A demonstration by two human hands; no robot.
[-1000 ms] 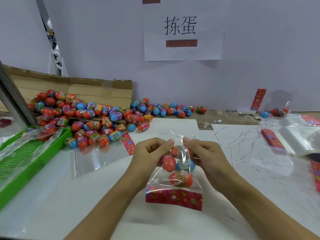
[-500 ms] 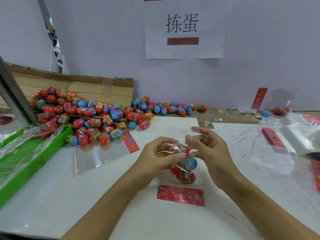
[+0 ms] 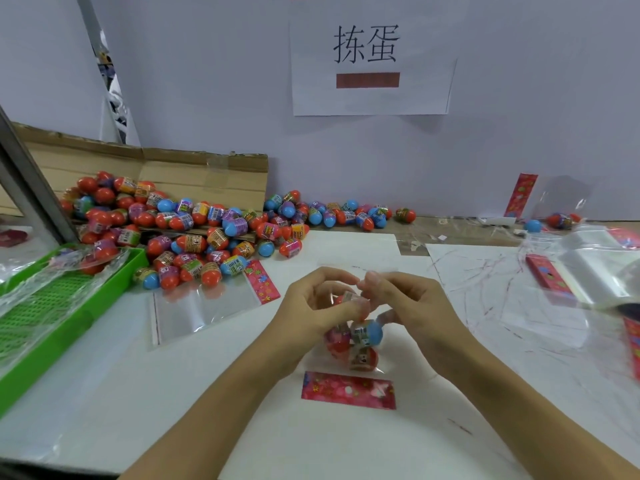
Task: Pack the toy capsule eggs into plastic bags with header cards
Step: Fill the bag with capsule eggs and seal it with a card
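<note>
Presently, the head view, the only one supplied, shows both hands meeting over the middle of the white counter (image 3: pixel 214 403). The left hand (image 3: pixel 313 308) has its grip curled around the gathered mouth of a clear plastic bag (image 3: pixel 353 337), thumb and fingers pinching the film; the right hand (image 3: pixel 412 306) pinches the same neck from the other side, fingertips nearly touching those of the left. Inside the bag sit several capsule eggs, a blue-capped egg (image 3: pixel 369 332) uppermost and a red egg (image 3: pixel 363 358) below it, resting on the counter. The bag's pink header card (image 3: pixel 348 389) lies flat nearest the person, just below the eggs. A large loose pile of eggs (image 3: pixel 180 233) lies well apart at the left rear against a cardboard box (image 3: pixel 194 174), with an empty bag (image 3: pixel 204 306) in front of it and a green tray (image 3: pixel 52 306) at far left. Judged risk: the mouth is not visibly sealed, so a slackened pinch would let the film spring open and the eggs roll out. Uneven gathering could also leave a crooked closure.
</note>
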